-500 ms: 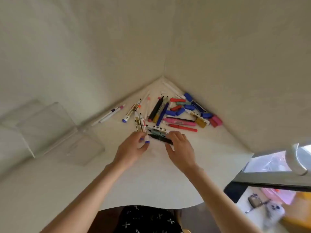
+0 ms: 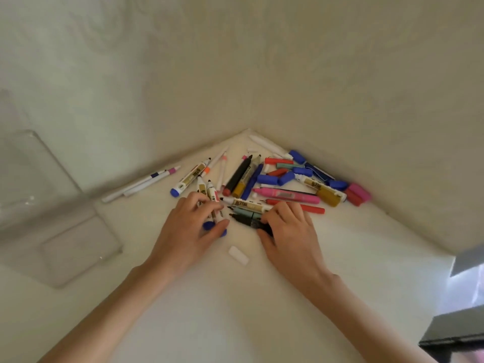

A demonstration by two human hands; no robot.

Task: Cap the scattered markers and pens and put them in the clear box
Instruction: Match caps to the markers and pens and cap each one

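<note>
A pile of markers and pens (image 2: pixel 262 179) lies scattered in the corner of a white table, with several loose blue caps (image 2: pixel 285 178) among them. My left hand (image 2: pixel 191 226) grips two white markers (image 2: pixel 213 203) with blue ends near the front of the pile. My right hand (image 2: pixel 288 229) holds a black marker (image 2: pixel 247 221) by its rear end, tip pointing left. A small white cap (image 2: pixel 238 254) lies on the table between my wrists. The clear box (image 2: pixel 52 213) stands at the left, against the wall.
Two walls meet behind the pile and close off the corner. Two thin white pens (image 2: pixel 141 183) lie along the left wall. The table's right edge drops off near a dark ledge (image 2: pixel 455 331) at lower right.
The view has come closer to the pile. My left hand has closed round the two white markers, and a white cap now lies on the table below my hands.
</note>
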